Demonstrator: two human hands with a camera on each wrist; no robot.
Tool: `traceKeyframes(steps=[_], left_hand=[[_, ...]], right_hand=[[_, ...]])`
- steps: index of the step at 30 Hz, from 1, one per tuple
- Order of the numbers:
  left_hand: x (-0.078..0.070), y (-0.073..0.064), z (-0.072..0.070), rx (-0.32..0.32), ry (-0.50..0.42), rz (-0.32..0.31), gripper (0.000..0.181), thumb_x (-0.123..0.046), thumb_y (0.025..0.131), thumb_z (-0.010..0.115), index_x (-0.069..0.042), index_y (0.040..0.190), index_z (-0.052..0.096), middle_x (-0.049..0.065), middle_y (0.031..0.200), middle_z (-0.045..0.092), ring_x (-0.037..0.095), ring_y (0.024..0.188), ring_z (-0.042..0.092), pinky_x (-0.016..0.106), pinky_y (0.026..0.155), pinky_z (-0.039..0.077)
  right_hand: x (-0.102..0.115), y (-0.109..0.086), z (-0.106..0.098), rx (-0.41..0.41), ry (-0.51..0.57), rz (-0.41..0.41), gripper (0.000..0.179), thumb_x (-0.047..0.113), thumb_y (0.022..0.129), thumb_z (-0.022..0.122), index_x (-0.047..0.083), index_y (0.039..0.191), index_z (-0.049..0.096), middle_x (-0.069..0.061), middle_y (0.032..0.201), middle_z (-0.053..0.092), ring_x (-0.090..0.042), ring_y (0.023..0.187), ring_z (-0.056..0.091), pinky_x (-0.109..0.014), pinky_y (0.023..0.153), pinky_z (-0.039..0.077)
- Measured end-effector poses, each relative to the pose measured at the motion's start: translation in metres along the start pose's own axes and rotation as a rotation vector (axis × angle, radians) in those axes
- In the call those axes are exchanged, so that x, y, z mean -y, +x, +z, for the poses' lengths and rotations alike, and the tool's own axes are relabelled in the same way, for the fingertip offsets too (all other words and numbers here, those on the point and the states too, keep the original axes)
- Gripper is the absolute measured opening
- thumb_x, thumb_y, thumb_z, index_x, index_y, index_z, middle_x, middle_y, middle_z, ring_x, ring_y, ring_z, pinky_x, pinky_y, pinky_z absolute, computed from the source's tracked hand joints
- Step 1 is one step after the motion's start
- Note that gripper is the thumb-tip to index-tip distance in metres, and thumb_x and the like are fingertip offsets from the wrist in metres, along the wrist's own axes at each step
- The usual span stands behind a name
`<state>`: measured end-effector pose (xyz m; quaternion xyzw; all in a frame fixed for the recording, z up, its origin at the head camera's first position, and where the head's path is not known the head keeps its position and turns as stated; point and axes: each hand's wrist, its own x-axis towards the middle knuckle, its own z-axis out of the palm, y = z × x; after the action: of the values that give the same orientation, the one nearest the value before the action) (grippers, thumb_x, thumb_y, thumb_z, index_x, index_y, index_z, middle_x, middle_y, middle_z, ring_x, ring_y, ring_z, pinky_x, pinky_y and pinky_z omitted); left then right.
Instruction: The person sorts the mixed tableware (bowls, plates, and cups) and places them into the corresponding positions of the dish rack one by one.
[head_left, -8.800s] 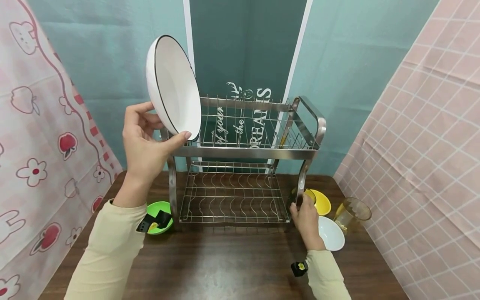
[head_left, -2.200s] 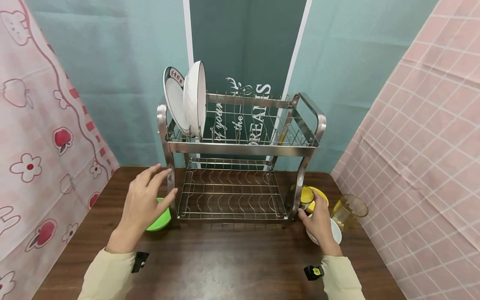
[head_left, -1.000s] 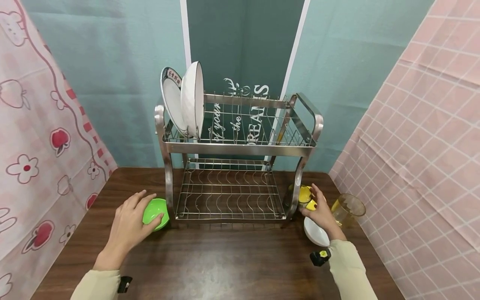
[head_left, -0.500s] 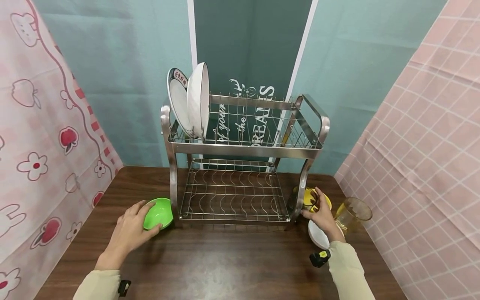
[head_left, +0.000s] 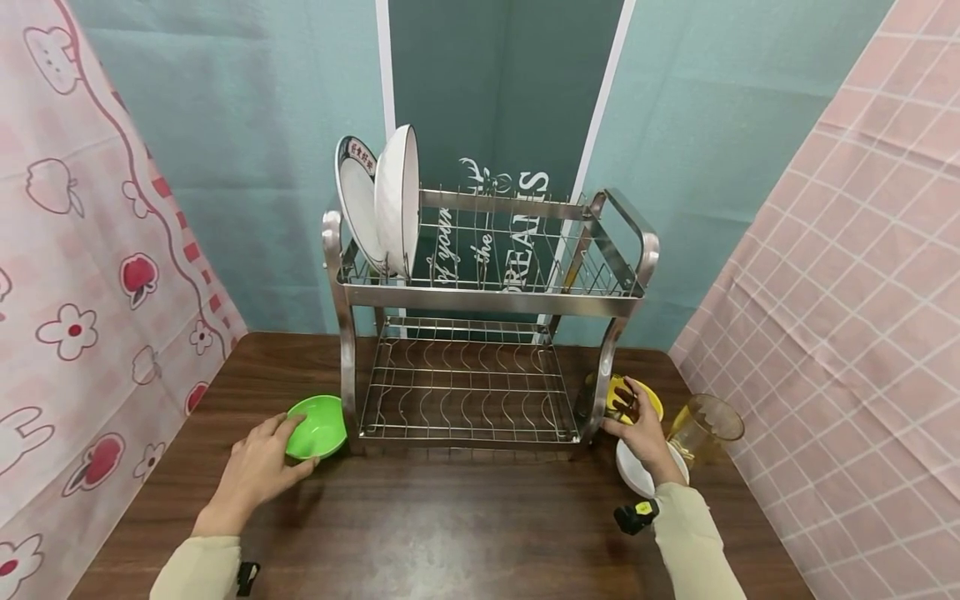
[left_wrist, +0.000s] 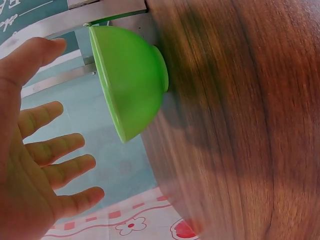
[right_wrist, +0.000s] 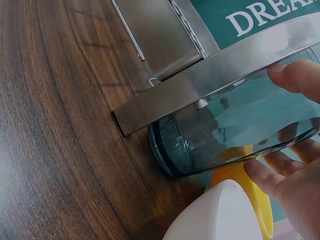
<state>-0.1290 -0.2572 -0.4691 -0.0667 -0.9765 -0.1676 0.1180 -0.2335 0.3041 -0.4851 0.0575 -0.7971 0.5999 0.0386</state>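
In the head view, my left hand [head_left: 258, 471] is beside a green bowl [head_left: 318, 429] on the table, left of the metal dish rack [head_left: 487, 300]. The left wrist view shows its fingers spread, with a gap to the bowl [left_wrist: 130, 82]. My right hand [head_left: 645, 433] is at the rack's right front leg, thumb and fingers on either side of a clear bluish glass [right_wrist: 200, 137]. Whether they press on the glass is unclear. Behind this hand are a yellow bowl [head_left: 651, 402] and a white bowl [head_left: 637, 475], both partly hidden.
A white plate [head_left: 356, 196] and a large white bowl [head_left: 396, 200] stand on edge at the left of the upper tier. An amber glass pitcher [head_left: 705, 425] stands at the right. The lower tier [head_left: 465, 387] bears wire dividers. Patterned cloths hang around the table [head_left: 435, 517].
The large white bowl went from my left hand into the upper tier. My left hand then moved down to the green bowl. My right hand went from the rack leg to the glass beside it.
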Motion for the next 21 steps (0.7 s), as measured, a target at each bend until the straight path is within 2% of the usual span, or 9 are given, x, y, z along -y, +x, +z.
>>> traceKeyframes(steps=[6,11,13,16,19,21], left_hand=[[0.000,0.000,0.001,-0.004,-0.006,0.001,0.069,-0.033,0.071,0.077,0.003,0.124,0.052,0.035,0.120,0.048,0.053,0.103,0.047,0.067,0.073,0.037],[-0.004,0.000,-0.002,-0.005,-0.012,0.011,0.070,-0.034,0.070,0.077,0.003,0.124,0.053,0.034,0.120,0.048,0.053,0.103,0.047,0.067,0.073,0.037],[-0.008,-0.001,-0.004,-0.011,-0.016,0.018,0.070,-0.035,0.070,0.077,0.003,0.124,0.053,0.034,0.121,0.048,0.053,0.103,0.048,0.067,0.073,0.037],[-0.014,-0.001,-0.007,-0.027,-0.025,0.029,0.069,-0.036,0.071,0.077,0.001,0.124,0.053,0.033,0.121,0.049,0.053,0.103,0.048,0.067,0.073,0.037],[-0.019,-0.001,-0.009,-0.045,-0.037,0.038,0.069,-0.036,0.071,0.077,0.000,0.124,0.054,0.033,0.120,0.050,0.052,0.102,0.049,0.067,0.073,0.038],[-0.021,0.000,-0.010,-0.058,-0.045,0.047,0.068,-0.035,0.070,0.078,-0.001,0.124,0.054,0.033,0.119,0.051,0.051,0.101,0.050,0.066,0.072,0.038]], right_hand=[[0.004,-0.002,0.002,-0.019,-0.004,0.009,0.088,-0.013,0.076,0.065,-0.004,0.145,0.012,-0.032,0.141,0.025,-0.047,0.125,0.030,-0.056,0.099,0.026],[0.008,-0.005,0.001,-0.047,-0.074,0.034,0.087,-0.009,0.077,0.066,-0.001,0.146,0.013,-0.031,0.139,0.030,-0.045,0.124,0.033,-0.053,0.096,0.032],[0.011,-0.007,0.000,-0.067,-0.113,0.045,0.087,-0.005,0.078,0.068,0.000,0.146,0.014,-0.029,0.137,0.033,-0.043,0.122,0.036,-0.047,0.093,0.037],[0.014,-0.009,-0.001,-0.087,-0.147,0.060,0.088,0.001,0.079,0.070,0.001,0.146,0.014,-0.028,0.136,0.035,-0.041,0.119,0.039,-0.029,0.085,0.042],[0.018,-0.011,-0.003,-0.099,-0.144,0.070,0.088,0.004,0.079,0.071,0.002,0.147,0.013,-0.028,0.136,0.035,-0.040,0.119,0.039,-0.015,0.076,0.039],[0.020,-0.013,-0.004,-0.111,-0.132,0.084,0.089,0.004,0.080,0.071,0.002,0.147,0.013,-0.028,0.136,0.035,-0.039,0.120,0.038,-0.011,0.074,0.038]])
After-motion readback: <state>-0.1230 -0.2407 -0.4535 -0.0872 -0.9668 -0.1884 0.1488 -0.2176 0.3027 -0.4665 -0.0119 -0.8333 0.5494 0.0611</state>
